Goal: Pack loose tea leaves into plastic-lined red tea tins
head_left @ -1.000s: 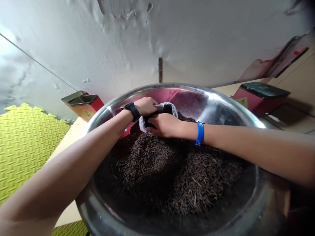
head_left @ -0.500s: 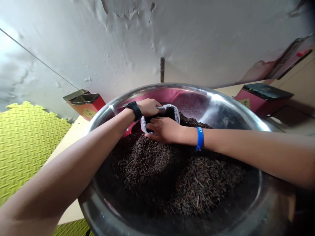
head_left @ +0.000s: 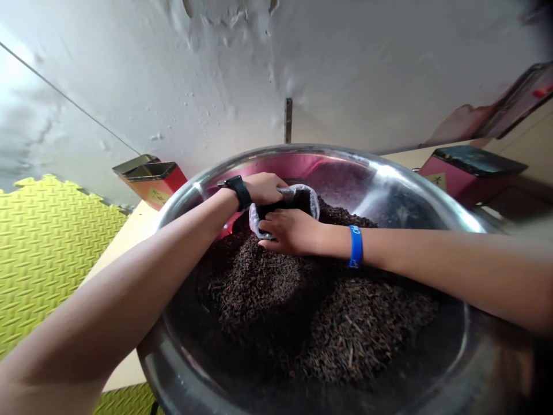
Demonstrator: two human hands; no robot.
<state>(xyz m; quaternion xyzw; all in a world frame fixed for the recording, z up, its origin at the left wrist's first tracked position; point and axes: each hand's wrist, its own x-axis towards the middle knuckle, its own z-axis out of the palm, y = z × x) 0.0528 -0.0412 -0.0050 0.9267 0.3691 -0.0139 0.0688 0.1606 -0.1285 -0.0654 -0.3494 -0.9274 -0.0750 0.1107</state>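
clear plastic bag (head_left: 309, 202): mouth gaping upward with dark leaves showing inside, sunk into the heap of tea near the far side of the bowl, gripped between the two hands.
foam floor mat (head_left: 56, 253): yellow-green with a raised tread pattern and an interlocking edge, at far left, below the table.
cream table (head_left: 129, 230): bears the bowl and runs off behind it to both sides.
red tin (head_left: 158, 193): gold-coloured top and small yellow label, on the table just left of the bowl.
left hand (head_left: 264, 188): fingers curled down over the bag's upper edge, pinching the plastic; black wristwatch (head_left: 237, 192) on the wrist.
white wall (head_left: 207, 86): paint blistered and peeling, with a narrow metal bracket (head_left: 288, 121) just above the bowl.
stainless steel bowl (head_left: 319, 147): very wide, its far inner wall reflecting pink.
dark loose tea (head_left: 259, 294): twisted leaves and stems, heaped high across the bowl.
right hand (head_left: 294, 231): fingers slightly spread and curved, pressed against the bag's near side; blue wristband (head_left: 356, 246) on the wrist.
pink tin (head_left: 469, 176): dark lid, yellow label, right of the bowl.
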